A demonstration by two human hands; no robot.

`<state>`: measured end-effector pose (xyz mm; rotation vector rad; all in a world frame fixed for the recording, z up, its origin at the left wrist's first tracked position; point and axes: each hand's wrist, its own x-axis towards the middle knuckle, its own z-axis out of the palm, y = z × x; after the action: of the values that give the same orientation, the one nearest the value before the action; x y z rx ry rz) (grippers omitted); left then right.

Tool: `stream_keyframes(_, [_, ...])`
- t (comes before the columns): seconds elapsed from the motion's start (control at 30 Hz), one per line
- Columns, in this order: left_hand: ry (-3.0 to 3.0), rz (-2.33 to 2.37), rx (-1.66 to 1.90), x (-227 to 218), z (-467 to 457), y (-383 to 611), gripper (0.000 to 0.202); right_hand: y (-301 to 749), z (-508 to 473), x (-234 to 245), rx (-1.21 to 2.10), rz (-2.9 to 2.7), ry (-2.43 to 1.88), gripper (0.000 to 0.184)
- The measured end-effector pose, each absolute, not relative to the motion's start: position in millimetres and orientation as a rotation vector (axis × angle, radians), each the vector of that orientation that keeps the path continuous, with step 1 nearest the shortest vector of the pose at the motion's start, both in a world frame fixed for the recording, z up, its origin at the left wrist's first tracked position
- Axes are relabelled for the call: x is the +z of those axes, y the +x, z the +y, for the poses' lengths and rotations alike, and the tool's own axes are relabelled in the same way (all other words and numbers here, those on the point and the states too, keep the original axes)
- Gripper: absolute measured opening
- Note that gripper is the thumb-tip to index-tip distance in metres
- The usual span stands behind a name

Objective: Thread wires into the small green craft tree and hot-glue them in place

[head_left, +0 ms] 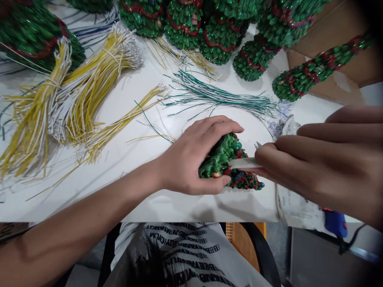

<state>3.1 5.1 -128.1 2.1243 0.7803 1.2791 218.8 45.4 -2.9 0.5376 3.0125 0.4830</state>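
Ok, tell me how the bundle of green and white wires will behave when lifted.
The wire bundle would probably droop: its strands are long and slender. Some may slip out, since one end fans apart and no tie shows.

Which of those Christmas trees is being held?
The front tree, gripped by the left hand; no hand touches the other trees farther back.

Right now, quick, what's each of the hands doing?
Left hand: closed around a small green tree.
Right hand: closed on a pale, thin tool; its exact kind can't be told.
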Motion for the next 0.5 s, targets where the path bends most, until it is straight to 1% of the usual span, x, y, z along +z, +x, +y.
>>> stream_keyframes(0.1, [2.125,0.778,1.279,-127.8,5.0,3.0,0.067,217.3,46.6,-2.6,0.632,2.989,0.312,0.028])
stream_keyframes(0.27, [2.13,0.779,1.273,-128.8,6.0,2.7,0.071,214.5,51.6,0.1,0.723,2.921,0.214,0.032])
stream_keyframes(0.4, [2.137,0.785,1.277,-129.3,6.4,3.5,0.07,206.0,53.6,0.0,0.779,2.891,0.14,0.029])
stream_keyframes(0.5, [2.132,0.783,1.293,-128.8,6.0,4.5,0.07,197.0,53.7,-0.4,0.828,2.908,0.06,0.032])
